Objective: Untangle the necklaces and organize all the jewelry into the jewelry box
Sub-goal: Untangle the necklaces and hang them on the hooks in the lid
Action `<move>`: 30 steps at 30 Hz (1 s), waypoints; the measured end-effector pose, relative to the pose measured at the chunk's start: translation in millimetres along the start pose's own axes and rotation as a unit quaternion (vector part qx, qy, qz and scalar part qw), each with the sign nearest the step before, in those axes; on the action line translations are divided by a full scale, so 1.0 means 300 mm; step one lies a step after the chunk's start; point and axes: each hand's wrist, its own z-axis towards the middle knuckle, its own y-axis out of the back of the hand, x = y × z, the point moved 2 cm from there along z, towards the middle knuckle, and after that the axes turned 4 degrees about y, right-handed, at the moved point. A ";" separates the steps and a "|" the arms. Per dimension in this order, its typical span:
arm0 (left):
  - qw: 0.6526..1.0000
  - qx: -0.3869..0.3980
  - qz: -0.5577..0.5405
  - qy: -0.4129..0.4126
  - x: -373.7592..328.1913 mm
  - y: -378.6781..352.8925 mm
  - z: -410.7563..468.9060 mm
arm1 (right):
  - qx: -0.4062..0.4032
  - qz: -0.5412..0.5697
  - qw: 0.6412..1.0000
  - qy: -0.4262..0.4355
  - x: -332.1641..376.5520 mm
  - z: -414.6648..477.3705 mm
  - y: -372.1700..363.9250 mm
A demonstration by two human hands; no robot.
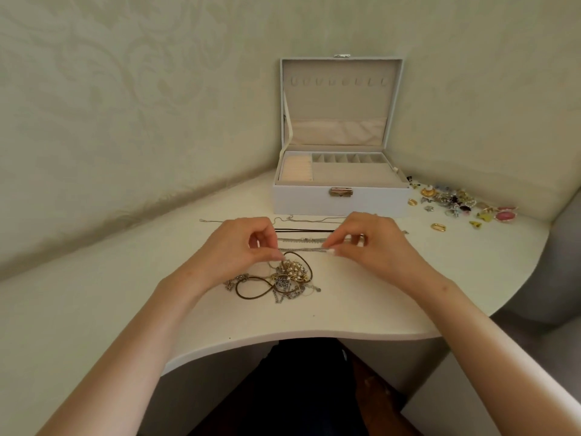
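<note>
1. Nearest, 2 bare forearms [141, 341] reach over the tabletop's [377, 309] curved edge.
2. The left hand [239, 243] and right hand [374, 243] each pinch a silver chain [301, 249] in curled fingers [330, 251], stretched straight between them, likely to lay it flat.
3. The tangle [283, 278] of cords and chains sits just under the left hand, touching its fingertips.
4. Straightened necklaces [301, 230] lie in separate rows between the hands and the jewelry box [342, 199], probably kept apart so they cannot knot.
5. The box stands open, its compartments apparently unfilled. Small pieces [456, 202] are heaped beside its right end.
</note>
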 end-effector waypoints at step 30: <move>0.997 0.042 0.058 0.001 -0.012 -0.093 -0.031 | 0.053 0.058 0.997 0.025 0.057 0.016 -0.103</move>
